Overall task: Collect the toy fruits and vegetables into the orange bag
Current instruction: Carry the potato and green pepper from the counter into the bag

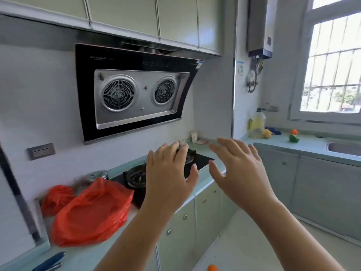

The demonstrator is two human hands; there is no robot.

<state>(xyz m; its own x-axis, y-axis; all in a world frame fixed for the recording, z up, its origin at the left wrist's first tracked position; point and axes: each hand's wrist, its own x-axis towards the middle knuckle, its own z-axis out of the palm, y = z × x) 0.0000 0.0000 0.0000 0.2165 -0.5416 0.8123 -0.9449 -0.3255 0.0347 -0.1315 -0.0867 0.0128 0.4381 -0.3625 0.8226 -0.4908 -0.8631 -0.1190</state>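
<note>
A crumpled orange plastic bag [91, 212] lies on the counter at the lower left, with a smaller orange bundle [57, 198] behind it. My left hand [170, 178] and my right hand [240, 173] are raised in front of me above the stove, fingers spread, holding nothing. Far to the right, on the counter under the window, sit an orange toy fruit [294, 132], a green toy vegetable [294, 138], a yellow toy fruit [266, 133] and a blue toy piece [275, 131]. Another orange toy [212, 268] shows at the bottom edge, on the floor.
A black gas stove [199, 161] sits in the teal counter [214, 151], under a range hood [136, 92]. A metal pot lid [97, 175] stands behind the bag. An oil bottle [258, 122] and a cup [194, 136] stand in the corner. A sink [344, 148] is at the right.
</note>
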